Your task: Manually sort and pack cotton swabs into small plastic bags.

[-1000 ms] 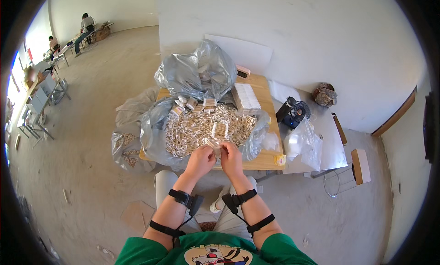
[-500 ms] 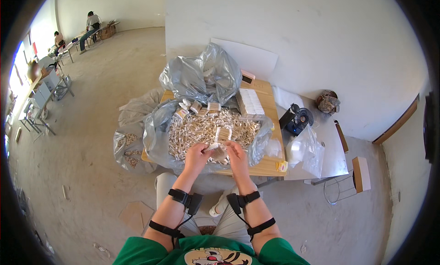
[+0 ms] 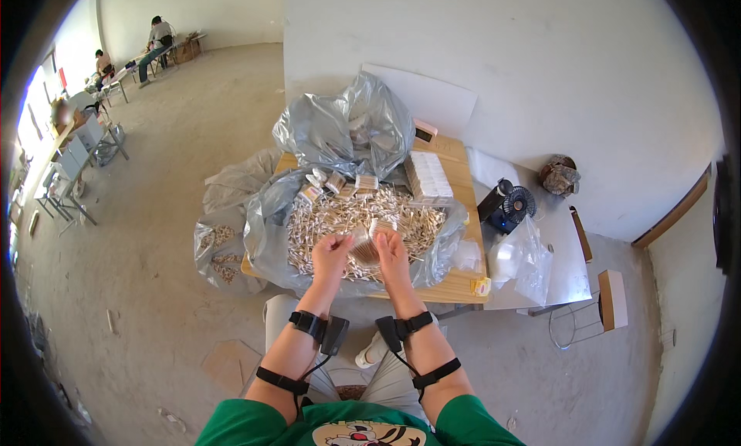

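Observation:
A large heap of loose cotton swabs (image 3: 324, 218) lies in an opened grey plastic bag (image 3: 266, 249) on a wooden table. Over the heap's near part, my left hand (image 3: 330, 253) pinches the edge of a small clear plastic pouch (image 3: 363, 251). My right hand (image 3: 392, 257) is closed at the near end of a bundle of cotton swabs (image 3: 383, 227), its fingertips beside the pouch. The fingers partly cover the bundle's lower end. Several small packs of swabs (image 3: 336, 183) sit along the heap's far edge.
A stack of white packs (image 3: 429, 177) stands at the table's back right. Behind the heap bulges another grey bag (image 3: 347, 130). On the side table (image 3: 567, 276) are a small black fan (image 3: 517, 204) and clear plastic bags (image 3: 525, 261). People sit at far-left tables.
My right hand has moved up to the swab bundle on the heap. My left hand has lifted slightly with the clear pouch, which spreads wider between my hands.

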A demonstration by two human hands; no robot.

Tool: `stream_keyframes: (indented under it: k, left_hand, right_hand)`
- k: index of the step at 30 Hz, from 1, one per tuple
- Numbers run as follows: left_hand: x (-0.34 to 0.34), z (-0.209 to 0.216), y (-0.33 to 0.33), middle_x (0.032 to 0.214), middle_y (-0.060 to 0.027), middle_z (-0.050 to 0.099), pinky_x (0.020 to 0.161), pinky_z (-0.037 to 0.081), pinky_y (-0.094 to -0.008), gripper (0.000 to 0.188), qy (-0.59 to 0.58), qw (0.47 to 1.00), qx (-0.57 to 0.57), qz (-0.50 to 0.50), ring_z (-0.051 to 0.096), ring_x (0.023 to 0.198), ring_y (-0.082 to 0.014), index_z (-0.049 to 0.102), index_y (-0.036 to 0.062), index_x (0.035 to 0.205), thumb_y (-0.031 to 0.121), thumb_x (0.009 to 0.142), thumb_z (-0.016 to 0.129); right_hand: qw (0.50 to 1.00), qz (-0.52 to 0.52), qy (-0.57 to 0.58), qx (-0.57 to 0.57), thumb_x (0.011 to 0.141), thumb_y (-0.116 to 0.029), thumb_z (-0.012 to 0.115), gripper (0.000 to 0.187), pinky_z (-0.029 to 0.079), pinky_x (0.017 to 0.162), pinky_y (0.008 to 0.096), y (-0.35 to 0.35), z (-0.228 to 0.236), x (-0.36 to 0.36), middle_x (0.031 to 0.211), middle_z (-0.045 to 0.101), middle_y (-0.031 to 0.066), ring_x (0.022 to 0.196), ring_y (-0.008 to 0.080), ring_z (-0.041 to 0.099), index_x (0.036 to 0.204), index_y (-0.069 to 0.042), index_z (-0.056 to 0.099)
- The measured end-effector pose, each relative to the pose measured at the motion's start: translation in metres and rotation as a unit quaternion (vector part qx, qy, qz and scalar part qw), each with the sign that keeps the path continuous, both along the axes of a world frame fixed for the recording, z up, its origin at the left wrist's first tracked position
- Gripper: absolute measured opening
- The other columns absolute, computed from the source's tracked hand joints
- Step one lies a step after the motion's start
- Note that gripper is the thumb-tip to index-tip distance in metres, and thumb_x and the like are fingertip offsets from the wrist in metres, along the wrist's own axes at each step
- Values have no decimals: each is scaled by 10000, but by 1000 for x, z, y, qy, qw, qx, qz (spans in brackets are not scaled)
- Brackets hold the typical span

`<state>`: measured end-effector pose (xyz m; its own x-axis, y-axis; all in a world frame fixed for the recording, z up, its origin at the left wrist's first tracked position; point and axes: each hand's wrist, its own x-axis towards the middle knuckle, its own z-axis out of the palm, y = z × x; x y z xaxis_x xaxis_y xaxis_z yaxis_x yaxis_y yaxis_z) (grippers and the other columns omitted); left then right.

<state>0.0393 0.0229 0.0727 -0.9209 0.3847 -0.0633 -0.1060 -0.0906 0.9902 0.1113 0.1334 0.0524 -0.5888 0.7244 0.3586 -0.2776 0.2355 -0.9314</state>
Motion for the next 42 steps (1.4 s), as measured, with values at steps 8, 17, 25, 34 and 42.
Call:
stream_keyframes:
  k: [8,17,25,34,42]
  left_hand:
    - [-1,-25,8,639,-30,595,499,400,-233,197,132,989,-28,54,505,552,-67,611,-4,761,167,852,648]
    - [-14,-51,5,560,-85,537,482,384,-307,306,106,984,-140,-14,476,491,-150,547,-4,688,244,839,644]
    - [-59,-81,-2,598,-123,520,528,383,-349,351,139,969,-190,77,474,541,-201,524,-17,688,280,836,640]
    - [-54,-38,14,600,8,484,511,350,-259,261,78,997,-23,4,397,571,-67,542,9,717,211,849,640]
    - [-46,-10,8,618,-26,550,523,393,-254,241,184,972,-141,-46,464,571,-75,574,-7,740,199,832,658]
  right_hand:
    - [944,38,-78,-318,967,-366,427,279,436,515,282,-17,-29,15,766,566,2,595,110,529,1005,-103,513]
    - [969,-98,-216,62,936,-326,493,343,433,604,383,2,-51,9,703,568,172,617,321,538,844,-4,567]
    - [944,-161,-286,32,930,-302,515,333,413,578,338,43,-67,-4,624,523,106,595,188,519,790,-2,555]
    - [952,82,-101,-278,959,-387,426,386,494,716,404,22,-69,-23,968,576,137,894,327,603,1097,-29,464]
    - [803,212,40,-556,950,-294,420,292,551,677,382,12,-55,-1,920,583,132,799,298,632,1087,-42,474]
